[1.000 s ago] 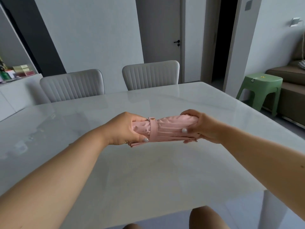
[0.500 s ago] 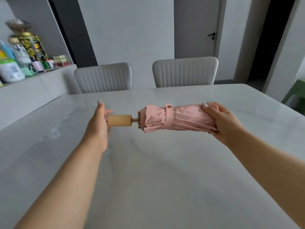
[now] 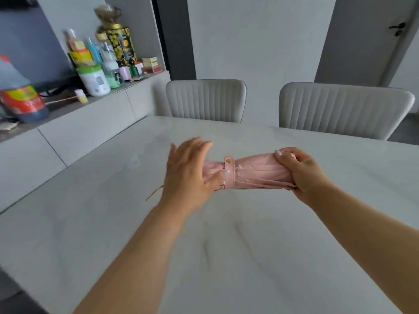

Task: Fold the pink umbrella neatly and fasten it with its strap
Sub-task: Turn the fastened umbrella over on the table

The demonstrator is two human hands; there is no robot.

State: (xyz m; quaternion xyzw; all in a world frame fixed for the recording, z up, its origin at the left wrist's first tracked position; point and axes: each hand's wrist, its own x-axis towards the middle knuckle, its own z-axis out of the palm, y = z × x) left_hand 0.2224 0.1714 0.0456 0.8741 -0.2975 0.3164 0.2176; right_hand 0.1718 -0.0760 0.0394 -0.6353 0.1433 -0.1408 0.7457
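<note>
Head view: the folded pink umbrella [image 3: 256, 172] is held level above the white table [image 3: 226, 257], its long axis running left to right, strap [image 3: 229, 172] wrapped around it. Its right end is gripped by the right hand [image 3: 299, 173]; the left hand [image 3: 188, 173], blurred, is spread flat over the left end, well inside the table edges

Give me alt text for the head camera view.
A person's right hand grips one end of a folded pink umbrella, its strap wrapped round it, above a white table. The open left hand, blurred, covers the other end.
</note>
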